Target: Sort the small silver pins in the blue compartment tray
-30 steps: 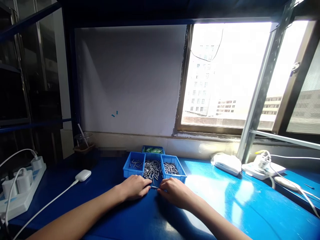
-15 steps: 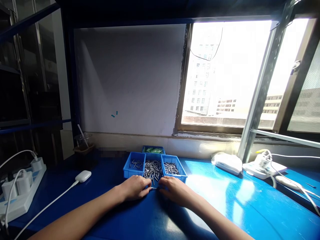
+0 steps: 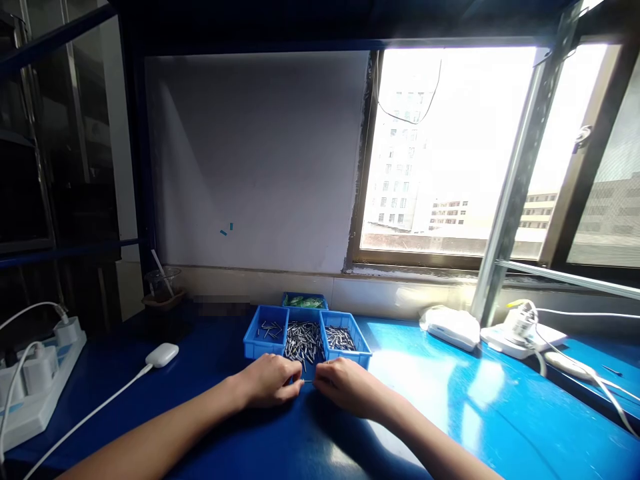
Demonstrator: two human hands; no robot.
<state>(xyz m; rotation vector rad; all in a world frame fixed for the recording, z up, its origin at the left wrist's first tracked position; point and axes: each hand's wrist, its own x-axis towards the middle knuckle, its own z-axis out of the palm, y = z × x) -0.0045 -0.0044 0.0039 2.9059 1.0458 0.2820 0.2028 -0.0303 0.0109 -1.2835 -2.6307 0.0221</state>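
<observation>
Just in front of the blue bins, my left hand point(image 3: 273, 380) pinches one end of a thin metal pin point(image 3: 307, 381) between thumb and forefinger. My right hand point(image 3: 346, 383) is closed at the pin's other end, its fingers curled together. A short length of the pin shows in the gap between the hands. Behind them lies a heap of similar metal pins point(image 3: 303, 341) between two bins. The left blue bin point(image 3: 253, 347) holds several loose pins. In the right blue bin point(image 3: 364, 347) there are many more.
A further blue bin point(image 3: 325, 297) with green contents stands behind. To the left are a white earphone case point(image 3: 163, 355) on a cable, a power strip point(image 3: 43, 393) and a cup with a straw point(image 3: 164, 287). A white device point(image 3: 453, 327) and another power strip point(image 3: 545, 337) lie right.
My right hand's fingers have drawn closer together around the pin's end. My left hand keeps its pinch. The whole view has shifted slightly.
</observation>
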